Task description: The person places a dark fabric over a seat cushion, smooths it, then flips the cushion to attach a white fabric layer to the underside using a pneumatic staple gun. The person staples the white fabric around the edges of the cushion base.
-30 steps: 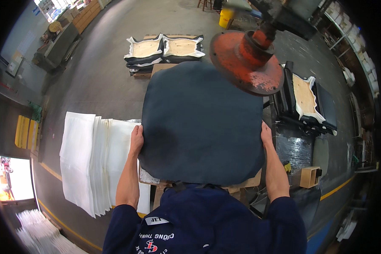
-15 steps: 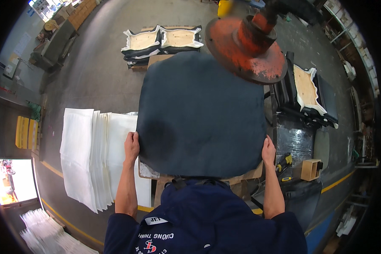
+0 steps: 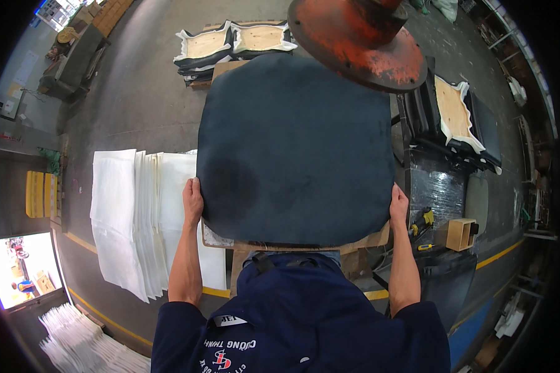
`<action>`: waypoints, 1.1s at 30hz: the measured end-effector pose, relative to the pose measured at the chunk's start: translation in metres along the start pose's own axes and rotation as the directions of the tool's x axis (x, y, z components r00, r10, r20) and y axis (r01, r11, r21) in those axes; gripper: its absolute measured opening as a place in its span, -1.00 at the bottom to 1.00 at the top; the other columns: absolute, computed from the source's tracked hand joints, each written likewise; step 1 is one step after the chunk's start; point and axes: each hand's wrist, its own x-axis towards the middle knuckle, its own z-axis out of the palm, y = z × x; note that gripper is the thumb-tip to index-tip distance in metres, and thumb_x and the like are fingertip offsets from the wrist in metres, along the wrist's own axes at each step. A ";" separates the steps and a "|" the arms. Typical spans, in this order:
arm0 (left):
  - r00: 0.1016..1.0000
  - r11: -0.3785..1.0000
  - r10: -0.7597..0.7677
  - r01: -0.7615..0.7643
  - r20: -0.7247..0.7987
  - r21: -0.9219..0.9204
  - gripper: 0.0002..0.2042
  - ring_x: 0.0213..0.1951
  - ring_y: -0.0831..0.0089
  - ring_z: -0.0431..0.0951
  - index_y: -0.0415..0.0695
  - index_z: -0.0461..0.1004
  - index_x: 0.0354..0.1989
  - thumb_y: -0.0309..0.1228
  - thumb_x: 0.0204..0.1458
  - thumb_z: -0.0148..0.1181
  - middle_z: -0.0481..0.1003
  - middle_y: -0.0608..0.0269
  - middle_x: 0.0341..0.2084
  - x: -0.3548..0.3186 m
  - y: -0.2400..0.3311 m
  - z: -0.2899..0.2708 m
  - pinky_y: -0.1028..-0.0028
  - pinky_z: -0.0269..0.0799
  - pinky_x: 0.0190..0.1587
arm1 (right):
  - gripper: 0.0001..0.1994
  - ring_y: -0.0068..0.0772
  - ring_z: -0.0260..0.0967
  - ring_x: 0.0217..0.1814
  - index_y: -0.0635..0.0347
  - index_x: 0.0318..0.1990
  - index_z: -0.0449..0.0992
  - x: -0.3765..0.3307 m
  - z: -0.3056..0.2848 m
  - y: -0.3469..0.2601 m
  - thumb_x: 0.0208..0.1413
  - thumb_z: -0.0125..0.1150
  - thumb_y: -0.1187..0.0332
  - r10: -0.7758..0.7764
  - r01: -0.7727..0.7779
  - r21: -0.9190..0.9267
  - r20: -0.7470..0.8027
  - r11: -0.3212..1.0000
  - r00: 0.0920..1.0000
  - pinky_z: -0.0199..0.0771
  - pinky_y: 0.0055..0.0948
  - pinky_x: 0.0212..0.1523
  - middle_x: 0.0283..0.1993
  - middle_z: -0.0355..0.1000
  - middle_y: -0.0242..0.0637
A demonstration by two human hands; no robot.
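Observation:
A large dark blue-grey seat pad, roughly square with rounded corners, lies flat in front of me on a cardboard-covered surface. My left hand is closed on its left edge near the front corner. On the opposite edge, at about the same height, my right hand has its fingers closed round the rim. What the fingers do under the pad is hidden. A darker round patch shows on the pad's left part. Above the far right corner hangs a worn red metal disc, which covers that corner.
White sheets are stacked at my left. To the right, a wrapped table holds a yellow-and-black tool and a small wooden box. Wood-backed padded pieces are piled at the far side, others at the right.
The whole view has shifted a little, so the pad, both hands and the red disc sit higher in the picture. Both hands keep their hold on the pad's edges.

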 end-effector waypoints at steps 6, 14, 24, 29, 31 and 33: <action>0.999 0.999 0.034 -0.034 -0.004 -0.014 -0.64 -0.37 0.63 0.24 -0.24 0.41 -0.29 -0.18 0.41 -0.10 0.33 0.43 -0.48 0.001 -0.001 0.001 0.54 0.26 -0.27 | -0.54 -0.42 0.45 0.10 0.37 0.18 0.51 -0.001 -0.001 0.000 0.42 0.03 0.12 0.009 -0.010 0.023 0.006 1.000 1.000 0.37 -0.46 0.15 0.10 0.55 -0.19; 0.856 0.670 0.513 -0.446 0.065 0.593 -0.52 0.29 -0.01 0.25 -0.07 0.37 0.25 -0.36 0.13 0.23 0.30 -0.01 0.23 -0.065 0.074 0.006 0.06 0.12 0.33 | -0.42 0.17 0.08 0.43 0.15 0.41 0.26 -0.068 0.013 -0.059 0.26 0.15 0.24 -0.543 0.388 -0.779 0.074 0.492 0.837 0.13 -0.04 0.36 0.42 0.11 0.06; 0.530 0.289 0.399 -0.847 0.748 0.446 -0.19 0.54 0.01 -0.20 0.28 0.21 0.43 0.27 -0.03 0.19 -0.01 0.20 0.51 -0.107 0.085 0.099 -0.21 -0.48 0.48 | -0.41 0.16 -0.28 0.62 -0.18 0.37 0.36 -0.141 0.085 -0.061 0.25 0.01 -0.15 -0.319 0.763 -0.641 0.708 0.084 0.630 -0.32 0.40 0.42 0.58 -0.07 -0.17; 0.489 0.273 0.346 -0.869 0.800 0.413 -0.12 0.53 -0.02 -0.17 0.31 0.18 0.44 0.33 -0.11 0.21 -0.01 0.25 0.51 -0.102 0.083 0.094 -0.23 -0.44 0.47 | -0.35 0.12 -0.22 0.62 -0.21 0.37 0.36 -0.135 0.079 -0.045 0.27 -0.18 -0.29 -0.376 0.788 -0.615 0.722 0.035 0.581 -0.35 0.39 0.43 0.57 -0.01 -0.19; 0.480 0.269 0.357 -0.874 0.801 0.404 -0.10 0.53 -0.02 -0.16 0.30 0.19 0.44 0.33 -0.13 0.22 0.00 0.26 0.51 -0.102 0.081 0.093 -0.23 -0.43 0.47 | -0.34 0.12 -0.21 0.62 -0.21 0.37 0.36 -0.136 0.080 -0.044 0.27 -0.20 -0.31 -0.389 0.787 -0.617 0.719 0.027 0.576 -0.35 0.38 0.43 0.56 0.00 -0.18; 0.471 0.260 0.371 -0.880 0.800 0.397 -0.10 0.52 -0.02 -0.15 0.29 0.20 0.43 0.33 -0.13 0.23 0.01 0.26 0.51 -0.102 0.081 0.094 -0.24 -0.41 0.47 | -0.33 0.12 -0.22 0.62 -0.20 0.36 0.37 -0.136 0.080 -0.044 0.28 -0.23 -0.32 -0.400 0.785 -0.619 0.713 0.028 0.576 -0.35 0.38 0.43 0.56 0.01 -0.18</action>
